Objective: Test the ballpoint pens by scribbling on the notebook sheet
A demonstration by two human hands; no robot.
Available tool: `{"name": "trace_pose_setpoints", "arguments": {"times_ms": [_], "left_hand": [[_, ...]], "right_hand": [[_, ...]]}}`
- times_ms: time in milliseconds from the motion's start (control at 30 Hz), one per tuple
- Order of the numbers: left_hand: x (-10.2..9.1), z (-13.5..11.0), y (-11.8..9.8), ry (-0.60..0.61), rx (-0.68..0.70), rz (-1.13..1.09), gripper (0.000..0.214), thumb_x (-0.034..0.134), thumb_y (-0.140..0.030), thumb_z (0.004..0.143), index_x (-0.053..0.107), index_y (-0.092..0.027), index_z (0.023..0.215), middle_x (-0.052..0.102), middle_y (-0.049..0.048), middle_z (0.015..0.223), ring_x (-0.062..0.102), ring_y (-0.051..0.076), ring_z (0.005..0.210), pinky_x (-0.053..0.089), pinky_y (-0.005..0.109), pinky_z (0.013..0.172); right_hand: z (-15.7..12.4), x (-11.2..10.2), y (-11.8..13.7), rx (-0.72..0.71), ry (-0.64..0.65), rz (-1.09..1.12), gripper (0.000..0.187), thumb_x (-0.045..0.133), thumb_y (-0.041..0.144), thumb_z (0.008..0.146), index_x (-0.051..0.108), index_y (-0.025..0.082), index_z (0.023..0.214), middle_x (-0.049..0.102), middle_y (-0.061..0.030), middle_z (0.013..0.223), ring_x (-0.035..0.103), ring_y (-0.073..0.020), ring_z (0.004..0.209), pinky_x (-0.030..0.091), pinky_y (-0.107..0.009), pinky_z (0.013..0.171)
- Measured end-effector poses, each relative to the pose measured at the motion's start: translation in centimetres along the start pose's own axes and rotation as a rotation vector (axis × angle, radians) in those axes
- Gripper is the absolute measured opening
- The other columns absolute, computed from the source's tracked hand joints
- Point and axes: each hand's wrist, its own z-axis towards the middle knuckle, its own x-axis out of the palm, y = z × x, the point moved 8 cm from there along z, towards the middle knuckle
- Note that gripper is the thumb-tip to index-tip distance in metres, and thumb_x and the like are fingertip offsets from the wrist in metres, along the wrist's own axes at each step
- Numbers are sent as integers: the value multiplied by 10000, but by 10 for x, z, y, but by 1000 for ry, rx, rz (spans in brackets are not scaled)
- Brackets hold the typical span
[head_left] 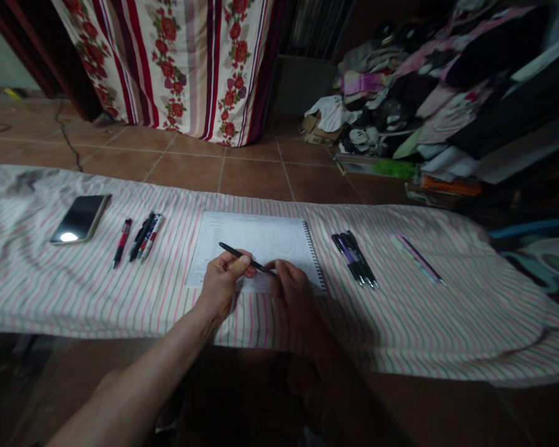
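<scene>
A black pen slants between my two hands, above an open spiral notebook with writing on its page. My left hand pinches the pen near its middle between thumb and fingers. At the pen's lower right end, the fingers of my right hand close around the tip. To the right of the notebook lies a group of black and purple pens. Left of it, several more pens lie side by side, with a red and black pen a little apart.
A striped cloth covers the long surface. A phone with a bright reflection lies at the far left, and slim pens or pencils at the right. Beyond are a floral curtain, tiled floor and heaped clothes.
</scene>
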Motion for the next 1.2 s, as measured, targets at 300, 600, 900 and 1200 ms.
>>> {"name": "trace_pose_setpoints", "arguments": {"times_ms": [300,600,900,1200], "left_hand": [[-8,5,4,-123,-47,-40,218,762,-241,616,622,-103,712,618,7,515,549,79,473,433,199,550],[-17,7,6,-213,-132,-74,185,774,-192,618,616,-108,662,617,0,538,570,73,486,472,188,552],[-11,3,7,-163,-154,-92,139,737,-153,669,613,-96,641,605,2,514,545,55,466,464,150,524],[-19,3,14,-270,-228,-158,223,568,-31,802,571,-92,588,586,13,527,559,45,464,499,120,523]], "right_hand": [[8,5,-4,-172,-80,-70,417,475,546,791,552,183,980,659,-28,680,611,-144,538,475,-243,482],[0,-7,17,-437,-107,-320,164,542,315,809,651,212,875,696,-25,763,655,-149,667,518,-264,653],[2,6,4,-150,-26,-50,341,391,484,864,562,192,906,545,58,470,451,-82,314,328,-168,298],[-3,0,21,-428,-65,-316,270,550,366,812,574,201,1024,685,-63,903,651,-169,769,523,-278,663]]}}
